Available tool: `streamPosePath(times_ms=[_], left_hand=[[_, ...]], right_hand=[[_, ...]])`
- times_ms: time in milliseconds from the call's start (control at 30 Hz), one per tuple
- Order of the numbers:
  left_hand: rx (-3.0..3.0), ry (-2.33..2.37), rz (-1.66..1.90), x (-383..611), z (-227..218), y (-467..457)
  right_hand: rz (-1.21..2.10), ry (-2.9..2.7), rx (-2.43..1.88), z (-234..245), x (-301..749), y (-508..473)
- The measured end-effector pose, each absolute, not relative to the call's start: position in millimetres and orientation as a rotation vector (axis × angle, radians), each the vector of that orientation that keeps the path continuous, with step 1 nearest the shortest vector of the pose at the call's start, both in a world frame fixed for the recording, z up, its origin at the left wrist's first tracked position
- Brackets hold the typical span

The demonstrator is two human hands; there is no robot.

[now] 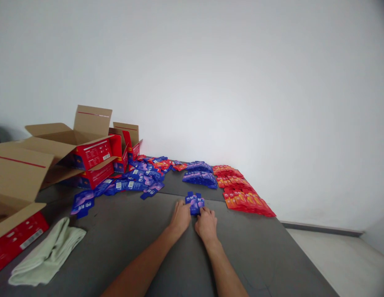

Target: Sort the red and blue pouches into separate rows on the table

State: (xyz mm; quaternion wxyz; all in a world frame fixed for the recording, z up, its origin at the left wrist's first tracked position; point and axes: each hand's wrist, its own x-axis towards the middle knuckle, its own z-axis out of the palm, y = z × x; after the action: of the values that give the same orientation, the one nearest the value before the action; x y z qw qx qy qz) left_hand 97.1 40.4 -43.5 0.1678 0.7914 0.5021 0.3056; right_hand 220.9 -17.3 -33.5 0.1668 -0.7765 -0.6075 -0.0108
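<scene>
Two small flat blue packets [193, 203] with tabs at their tops and pinkish-purple print lie overlapped on the dark table, between my hands. My left hand [180, 216] has its fingers closed at the left edge of the packets, thumb on the front. At their lower right, my right hand [207, 223] is closed on the edge of the right packet, its fingers bent. Just beyond are rows of overlapping blue packets [200, 178]. To their right lie rows of red-orange packets [246, 199], also fanned out.
A loose heap of blue packets [139, 176], mixed with red ones, spreads across the left middle. Open cardboard boxes [94, 154] stand on the left, one nearer box [21, 235] at the front. A folded pale green cloth [49, 251] lies beside it. A wall rises behind the table.
</scene>
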Motion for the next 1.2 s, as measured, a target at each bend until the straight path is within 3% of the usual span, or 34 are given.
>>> streamPosePath(times_ms=[500,1200], left_hand=[[2.389,1.386,0.618,92,-37,31],[2.461,1.429,0.621,91,-34,27]], right_hand=[[0.013,-1.861,-2.085,-35,214,-18],[-0.128,-1.766,-2.127,-28,216,-18]])
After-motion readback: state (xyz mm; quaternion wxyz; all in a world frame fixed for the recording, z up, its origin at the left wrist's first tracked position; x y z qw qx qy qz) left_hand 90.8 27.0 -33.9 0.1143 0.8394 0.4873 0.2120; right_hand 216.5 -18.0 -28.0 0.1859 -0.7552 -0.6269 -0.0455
